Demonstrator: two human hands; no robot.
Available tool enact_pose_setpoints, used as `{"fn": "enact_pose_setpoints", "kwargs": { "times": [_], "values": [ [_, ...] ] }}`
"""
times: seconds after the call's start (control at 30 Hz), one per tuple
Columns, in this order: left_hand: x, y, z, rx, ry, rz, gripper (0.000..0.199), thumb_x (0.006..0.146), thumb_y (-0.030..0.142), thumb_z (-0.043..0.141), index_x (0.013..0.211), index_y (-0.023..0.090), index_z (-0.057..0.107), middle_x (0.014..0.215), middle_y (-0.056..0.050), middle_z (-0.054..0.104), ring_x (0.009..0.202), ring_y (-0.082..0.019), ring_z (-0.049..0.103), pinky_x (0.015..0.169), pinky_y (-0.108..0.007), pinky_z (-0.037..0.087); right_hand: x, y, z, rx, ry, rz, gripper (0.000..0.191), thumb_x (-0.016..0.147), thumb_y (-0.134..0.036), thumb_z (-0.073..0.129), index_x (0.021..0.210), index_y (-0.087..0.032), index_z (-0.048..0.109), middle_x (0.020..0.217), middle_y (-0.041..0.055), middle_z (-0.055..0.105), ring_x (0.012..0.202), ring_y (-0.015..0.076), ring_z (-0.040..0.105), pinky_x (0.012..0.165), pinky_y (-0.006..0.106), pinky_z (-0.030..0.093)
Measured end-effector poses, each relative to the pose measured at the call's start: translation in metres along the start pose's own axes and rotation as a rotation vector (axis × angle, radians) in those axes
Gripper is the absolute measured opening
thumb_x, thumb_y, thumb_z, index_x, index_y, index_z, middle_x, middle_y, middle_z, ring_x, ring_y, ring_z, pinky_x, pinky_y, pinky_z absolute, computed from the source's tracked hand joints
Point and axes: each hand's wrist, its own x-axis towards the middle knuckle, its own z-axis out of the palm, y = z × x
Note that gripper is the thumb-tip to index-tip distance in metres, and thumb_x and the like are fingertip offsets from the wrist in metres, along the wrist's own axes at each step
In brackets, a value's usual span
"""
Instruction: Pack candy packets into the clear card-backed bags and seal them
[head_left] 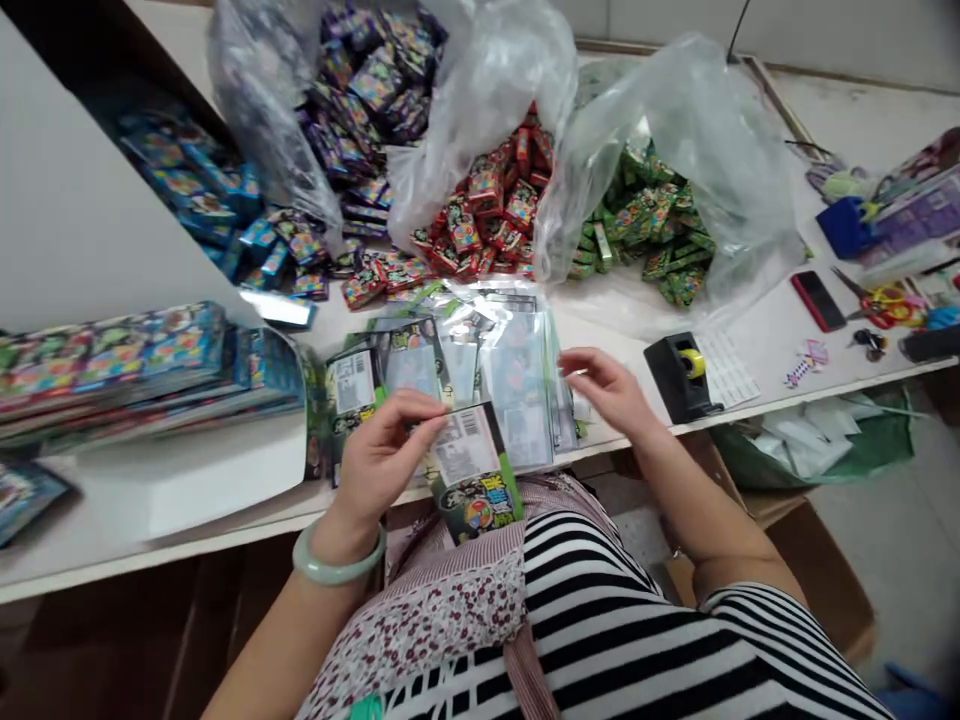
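Note:
My left hand, with a pale green bangle at the wrist, pinches the upper edge of a printed card. The card is black and green with a white barcode panel, and it hangs tilted over the table's front edge. To its right my right hand hovers with fingers slightly curled and apart, holding nothing I can see. It is close to the right side of a pile of clear plastic sleeves. More cards with white panels lie at the pile's left.
Plastic bags hold small purple packets, red packets and green packets. Blue packets spill from a white box at left, behind stacked printed packs. At right are a tape dispenser, a phone and scissors.

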Motion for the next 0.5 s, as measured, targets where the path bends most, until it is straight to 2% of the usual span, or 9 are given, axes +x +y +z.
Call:
{"fn": "enact_pose_setpoints", "kwargs": {
  "times": [0.07,0.1,0.17,0.27,0.5],
  "values": [
    [-0.001,-0.003,0.002,0.009,0.038,-0.009,0.006,0.087,0.025,0.07,0.085,0.02,0.066,0.082,-0.002,0.068,0.08,-0.014,0.064,0.072,-0.027,0.052,-0.003,0.031,-0.041,-0.234,0.22,0.141,0.029,0.09,-0.04,0.055,0.105,-0.018,0.068,0.098,0.0075,0.069,0.086,0.0183,0.066,0.08,0.035,0.055],
    [-0.001,-0.004,0.003,0.014,0.051,-0.014,0.008,0.087,0.026,0.07,0.084,0.02,0.066,0.082,-0.002,0.068,0.08,-0.014,0.064,0.072,-0.027,0.051,-0.004,0.045,-0.057,-0.42,0.273,0.198,0.029,0.091,-0.035,0.053,0.105,-0.015,0.068,0.101,0.0103,0.069,0.085,0.0194,0.066,0.081,0.037,0.054],
    [-0.001,-0.005,0.007,0.015,0.057,-0.024,0.01,0.087,0.028,0.07,0.083,0.02,0.065,0.082,-0.002,0.067,0.08,-0.014,0.063,0.072,-0.027,0.051,-0.005,0.069,-0.078,-0.663,0.296,0.267,0.03,0.089,-0.027,0.051,0.106,-0.011,0.069,0.109,0.0165,0.067,0.091,0.0237,0.065,0.087,0.041,0.052],
    [0.0,-0.003,0.012,0.005,0.046,-0.028,0.01,0.087,0.028,0.07,0.084,0.02,0.065,0.083,-0.001,0.067,0.081,-0.014,0.063,0.074,-0.027,0.051,-0.004,0.087,-0.083,-0.765,0.28,0.304,0.03,0.087,-0.022,0.051,0.105,-0.009,0.07,0.115,0.0216,0.064,0.097,0.0288,0.063,0.093,0.044,0.048],
    [-0.001,-0.002,0.011,0.065,0.047,-0.048,0.011,0.089,0.029,0.068,0.085,0.02,0.063,0.084,-0.001,0.067,0.083,-0.014,0.064,0.075,-0.028,0.051,-0.01,0.095,-0.078,-0.838,0.259,0.359,0.019,0.09,-0.025,0.05,0.093,-0.017,0.067,0.102,0.0129,0.066,0.086,0.0246,0.062,0.082,0.036,0.046]
  ]
}}
